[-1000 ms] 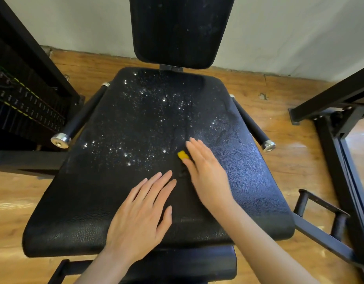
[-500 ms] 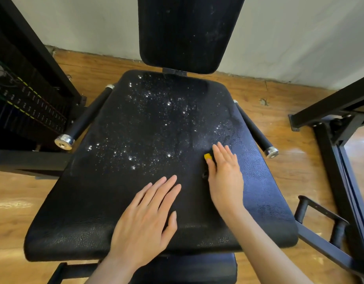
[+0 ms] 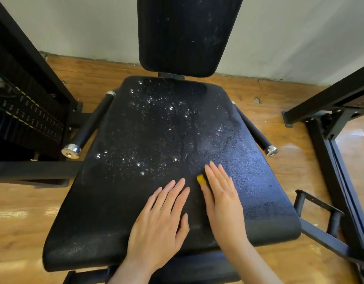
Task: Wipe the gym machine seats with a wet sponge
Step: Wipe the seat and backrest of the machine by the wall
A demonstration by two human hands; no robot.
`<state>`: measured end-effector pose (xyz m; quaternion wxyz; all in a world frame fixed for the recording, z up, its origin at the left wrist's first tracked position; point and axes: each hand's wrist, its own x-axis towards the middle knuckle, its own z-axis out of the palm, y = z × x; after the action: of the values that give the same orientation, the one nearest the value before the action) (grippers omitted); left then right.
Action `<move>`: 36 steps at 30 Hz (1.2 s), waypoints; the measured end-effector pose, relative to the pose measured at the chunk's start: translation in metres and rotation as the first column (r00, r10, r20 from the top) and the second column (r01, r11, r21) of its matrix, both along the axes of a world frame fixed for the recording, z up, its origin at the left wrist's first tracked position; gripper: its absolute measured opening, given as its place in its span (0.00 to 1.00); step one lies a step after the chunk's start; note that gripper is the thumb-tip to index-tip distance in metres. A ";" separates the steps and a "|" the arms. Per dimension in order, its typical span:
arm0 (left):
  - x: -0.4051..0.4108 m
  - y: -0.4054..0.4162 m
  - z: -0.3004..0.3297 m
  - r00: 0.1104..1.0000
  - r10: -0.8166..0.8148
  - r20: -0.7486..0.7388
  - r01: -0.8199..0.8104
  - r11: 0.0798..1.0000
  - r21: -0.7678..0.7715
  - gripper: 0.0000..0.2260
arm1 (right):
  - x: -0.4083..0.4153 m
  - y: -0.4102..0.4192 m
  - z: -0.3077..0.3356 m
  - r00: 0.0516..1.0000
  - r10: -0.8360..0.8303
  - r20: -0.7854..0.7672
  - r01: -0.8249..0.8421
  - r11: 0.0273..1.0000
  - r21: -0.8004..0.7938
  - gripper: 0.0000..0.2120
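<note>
Your right hand (image 3: 222,198) covers nearly all of the sponge (image 3: 200,179); only a yellow corner pokes out left of your fingers, so you cannot judge its shape. Your left hand (image 3: 159,218) lies flat over part of the seat (image 3: 119,201), hiding the surface beneath it. The backrest (image 3: 187,33) runs off the top of the frame. At the left edge, the weight stack (image 3: 23,119) is cropped and its labels are too small to read.

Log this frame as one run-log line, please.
step: wiping seat | right hand: flat on yellow sponge | left hand: flat on seat | droplets: middle and back | backrest: speckled
</note>
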<state>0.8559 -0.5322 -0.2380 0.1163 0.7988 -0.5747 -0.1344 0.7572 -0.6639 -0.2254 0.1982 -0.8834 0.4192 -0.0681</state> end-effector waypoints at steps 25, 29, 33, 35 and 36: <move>0.027 0.034 0.002 0.998 0.063 0.016 -0.063 0.998 0.028 0.24 | 0.022 0.007 -0.014 0.987 0.161 -0.004 -0.161 0.984 -0.079 0.20; 0.025 0.031 -0.001 0.996 0.085 0.018 -0.085 0.996 0.019 0.23 | 0.079 -0.021 -0.022 0.992 0.125 -0.031 -0.124 0.992 0.025 0.20; 0.024 0.033 0.001 0.996 0.088 0.005 -0.088 0.996 0.018 0.24 | 0.027 0.012 -0.005 0.987 0.160 0.006 -0.160 0.987 -0.022 0.19; 0.024 0.033 0.001 0.996 0.087 0.004 -0.088 0.996 0.022 0.24 | 0.023 0.018 -0.008 0.986 0.169 0.006 -0.168 0.985 -0.037 0.20; 0.024 0.032 0.001 0.996 0.087 -0.001 -0.087 0.996 0.023 0.23 | 0.039 0.014 -0.011 0.987 0.158 0.013 -0.157 0.987 -0.014 0.19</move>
<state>0.8802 -0.4999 -0.2372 0.1135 0.8242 -0.5378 -0.1363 0.7957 -0.6497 -0.2361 0.2004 -0.9144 0.3463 -0.0612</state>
